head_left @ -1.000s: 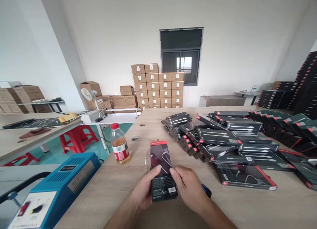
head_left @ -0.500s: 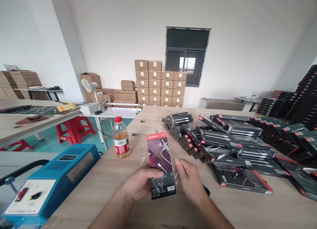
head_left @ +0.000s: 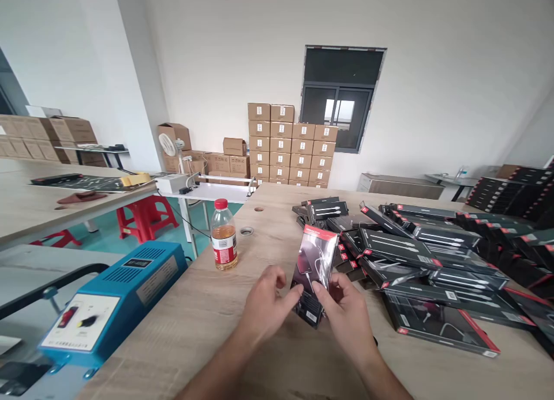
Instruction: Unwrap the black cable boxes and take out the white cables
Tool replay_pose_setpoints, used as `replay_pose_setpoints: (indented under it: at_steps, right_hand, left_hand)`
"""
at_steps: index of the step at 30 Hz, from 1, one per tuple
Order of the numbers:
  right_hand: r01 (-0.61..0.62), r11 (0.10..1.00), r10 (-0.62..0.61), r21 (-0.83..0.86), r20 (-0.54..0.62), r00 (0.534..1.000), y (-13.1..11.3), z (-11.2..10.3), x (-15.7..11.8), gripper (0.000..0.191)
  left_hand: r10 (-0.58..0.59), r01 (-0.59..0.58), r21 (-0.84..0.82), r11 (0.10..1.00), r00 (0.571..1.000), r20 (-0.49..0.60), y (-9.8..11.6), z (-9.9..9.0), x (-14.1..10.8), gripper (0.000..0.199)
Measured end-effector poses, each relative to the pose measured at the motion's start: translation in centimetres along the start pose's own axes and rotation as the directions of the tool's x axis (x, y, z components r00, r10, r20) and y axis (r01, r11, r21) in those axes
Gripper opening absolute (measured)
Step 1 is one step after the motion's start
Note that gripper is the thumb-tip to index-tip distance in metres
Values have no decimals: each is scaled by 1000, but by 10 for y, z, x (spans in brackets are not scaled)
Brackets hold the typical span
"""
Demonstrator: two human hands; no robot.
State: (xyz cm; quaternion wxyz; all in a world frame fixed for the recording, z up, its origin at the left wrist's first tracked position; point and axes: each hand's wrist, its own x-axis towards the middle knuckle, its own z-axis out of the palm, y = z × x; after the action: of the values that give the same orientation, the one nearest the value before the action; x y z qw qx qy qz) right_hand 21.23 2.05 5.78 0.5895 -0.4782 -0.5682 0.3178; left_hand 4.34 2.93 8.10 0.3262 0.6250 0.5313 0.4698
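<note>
A flat black and red package [head_left: 318,253] in clear wrap, printed with a phone and white cables, is tilted over the wooden table [head_left: 208,336]. My right hand [head_left: 348,313] grips its lower right side, thumb on the front. At its lower left edge is my left hand [head_left: 270,302], thumb pointing toward the package and fingers curled apart from the thumb; the fingers seem to hold nothing. Right of my hands lies a heap of similar black boxes [head_left: 393,244] with red ends.
A bottle with a red cap [head_left: 224,238] stands left of my hands. Beyond the table's left edge is a blue machine [head_left: 125,290]. Red stools [head_left: 147,215], a side table [head_left: 26,198] and stacked cartons [head_left: 281,143] are further off. More black boxes [head_left: 497,235] line the right.
The view has turned left, so the scene shifts right. The package is now tilted and in my right hand. My left hand has let go of it and its fingers have opened.
</note>
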Motion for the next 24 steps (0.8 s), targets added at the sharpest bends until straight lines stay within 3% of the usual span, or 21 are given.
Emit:
replay_pose_setpoints:
  at_steps: [3,5,13,18,24]
  right_hand:
    - [64,991,-69,-115,-44,997,1,4,-5,31]
    - [82,984,-91,-158,-52,994,2,7,-9,29]
    - [78,981,-86,-176,-44,995,-4,1,-7,33]
    - [3,993,-5,-114,-23,1000,-2,-4,-5,42]
    - [-4,1000,4,-17,-27,1000,-3,0,-8,41]
  left_hand:
    - [90,-95,455,885,995,32,3,3,-6,30]
    - [98,-103,540,835,994,38,5,5,-9,26]
    - [129,-167,497,852,985,111,-3,-1,-1,24]
    - [94,-163,397,903,978,186,-10,-5,4,24]
    - [66,-124,247,961,970,234,-18,-9,6,28]
